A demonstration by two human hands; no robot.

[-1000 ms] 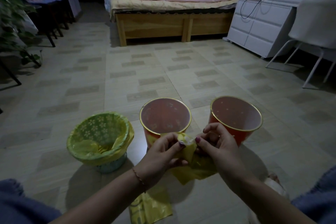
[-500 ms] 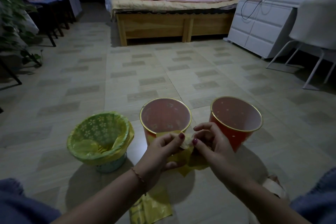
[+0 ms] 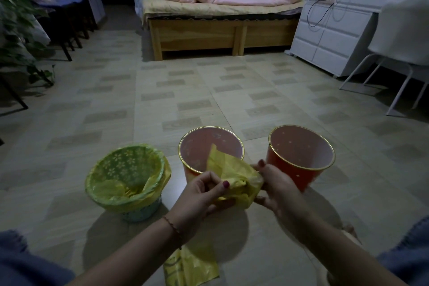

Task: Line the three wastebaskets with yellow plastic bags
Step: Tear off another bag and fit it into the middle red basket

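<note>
yellow film, crumpled and only partly unfolded, is bunched between both hands: the yellow bag [image 3: 234,177] sits low in front of the middle wastebasket [image 3: 210,146], one loose corner standing up across that basket's near rim. the basket's mouth lies just beyond and slightly left of the grip, so the bag, once opened, looks to need a short carry forward and down. the left hand [image 3: 200,193] pinches the bag's left edge with thumb over curled fingers; the right hand [image 3: 276,189] grips the right edge, fingers curled under the film. the left is nearer this basket; the right sits closer to the right wastebasket [image 3: 301,158], also unlined. both forearms angle inward, wrists close together. the left wastebasket [image 3: 126,179] already wears a liner, and a folded spare bag [image 3: 190,267] lies on the floor [image 3: 162,90] below the arms.
</note>
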